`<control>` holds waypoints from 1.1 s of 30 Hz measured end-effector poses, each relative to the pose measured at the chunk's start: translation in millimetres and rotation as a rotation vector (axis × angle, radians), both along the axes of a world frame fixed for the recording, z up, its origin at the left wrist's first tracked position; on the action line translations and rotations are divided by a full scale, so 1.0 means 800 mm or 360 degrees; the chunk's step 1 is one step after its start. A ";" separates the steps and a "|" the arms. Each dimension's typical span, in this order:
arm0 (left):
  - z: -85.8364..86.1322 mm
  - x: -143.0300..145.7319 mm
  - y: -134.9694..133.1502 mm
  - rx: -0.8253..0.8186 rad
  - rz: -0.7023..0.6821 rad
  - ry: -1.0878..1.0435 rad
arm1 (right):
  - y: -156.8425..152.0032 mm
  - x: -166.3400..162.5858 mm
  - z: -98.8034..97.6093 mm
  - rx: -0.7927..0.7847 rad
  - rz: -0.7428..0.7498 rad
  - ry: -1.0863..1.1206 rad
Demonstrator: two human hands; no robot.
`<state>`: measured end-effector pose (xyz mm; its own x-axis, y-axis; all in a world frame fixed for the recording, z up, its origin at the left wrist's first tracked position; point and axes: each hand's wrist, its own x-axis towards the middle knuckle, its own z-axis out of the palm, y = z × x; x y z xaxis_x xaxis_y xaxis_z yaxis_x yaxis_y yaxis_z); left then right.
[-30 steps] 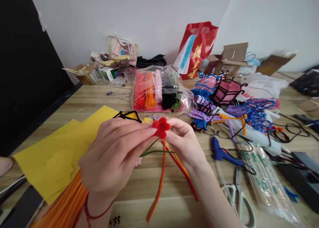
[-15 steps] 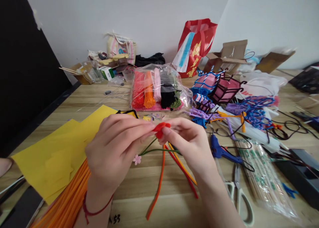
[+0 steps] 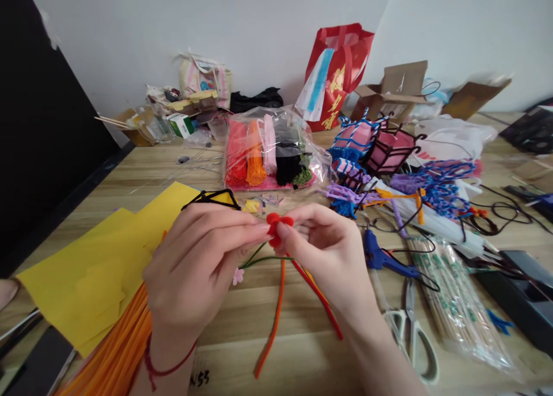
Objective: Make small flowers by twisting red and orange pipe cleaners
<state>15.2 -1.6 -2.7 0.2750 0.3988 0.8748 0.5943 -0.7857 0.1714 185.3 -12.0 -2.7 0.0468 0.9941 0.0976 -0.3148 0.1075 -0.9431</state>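
Between the fingertips of both hands is a small red pipe-cleaner flower [image 3: 275,220], its rounded petals showing. My left hand [image 3: 203,257] pinches its left side, the back of the hand turned to me. My right hand [image 3: 330,249] grips it from the right, thumb pressed on the front. On the table below lie an orange pipe cleaner [image 3: 275,327], a red pipe cleaner [image 3: 322,301] and green stems [image 3: 263,259], partly hidden by the hands. A little pink flower [image 3: 238,276] lies beside my left hand.
Yellow sheets [image 3: 99,263] and a bundle of orange pipe cleaners [image 3: 116,344] lie at the left. To the right are a blue glue gun [image 3: 384,256], scissors [image 3: 410,321] and a plastic pack of sticks [image 3: 458,304]. Farther back stand bagged pipe cleaners [image 3: 254,154] and pink lanterns [image 3: 391,148].
The red flower has turned in my fingers, so more of its petals face me. Both hands stay close together around it; the view has shifted slightly.
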 end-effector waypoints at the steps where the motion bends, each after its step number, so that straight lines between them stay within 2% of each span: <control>1: 0.000 0.001 -0.001 0.0005 0.0000 -0.0008 | -0.001 -0.002 0.000 0.0022 -0.0037 -0.0017; 7: -0.003 0.009 -0.007 -0.0086 0.0055 -0.0065 | -0.002 -0.011 -0.002 0.0115 -0.0222 -0.0020; 11: -0.004 0.011 -0.004 -0.0082 0.0054 -0.0078 | -0.002 -0.012 -0.004 0.0106 -0.0261 0.0000; 14: -0.005 0.010 0.000 -0.0074 0.0033 -0.0096 | 0.001 -0.005 -0.003 0.0032 -0.0146 0.0051; 18: -0.004 0.006 0.003 -0.0167 -0.0038 -0.0179 | 0.007 0.011 0.001 -0.0062 0.0132 0.0106; 23: -0.002 0.001 0.004 -0.0260 -0.0102 -0.0235 | 0.010 0.024 0.003 -0.0102 0.0335 0.0219; 28: -0.007 -0.001 0.007 -0.0318 -0.0198 -0.0297 | 0.011 0.027 0.002 -0.0117 0.0380 0.0236; 33: -0.010 0.002 0.007 -0.0309 -0.0138 -0.0328 | 0.010 0.027 -0.001 -0.0093 0.0353 0.0200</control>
